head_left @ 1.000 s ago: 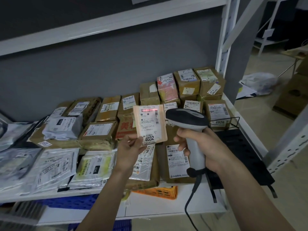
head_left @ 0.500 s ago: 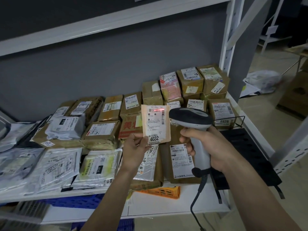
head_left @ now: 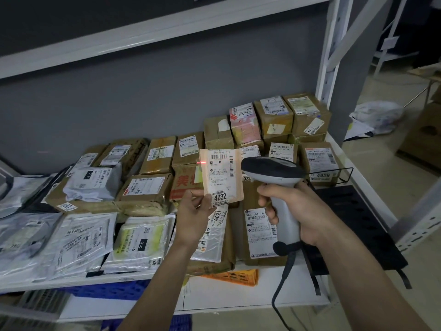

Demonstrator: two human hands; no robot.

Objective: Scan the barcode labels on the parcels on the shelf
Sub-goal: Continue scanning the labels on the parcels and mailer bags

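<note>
The white metal shelf fills the view and carries parcels from 9 o'clock to 3 o'clock. Brown cardboard parcels occupy the centre and stack higher toward 1 o'clock; grey and white poly-bag parcels lie flat at 8 o'clock. A black perforated tray sits on the shelf at 3 o'clock. An orange plastic crate shows under the shelf edge at 6 o'clock.

The handheld barcode scanner is at centre, just right of the raised parcel, head pointing toward 9 o'clock, cable hanging toward 6 o'clock. The right hand grips its handle, fingers wrapped around it.

The small flat parcel is held upright above the shelved parcels, label facing the camera, marked 4032. The left hand pinches its lower left corner. The hands are apart, each holding its own item.

A red scan line falls on the parcel's upper left edge, at 9 o'clock from the scanner head.
</note>
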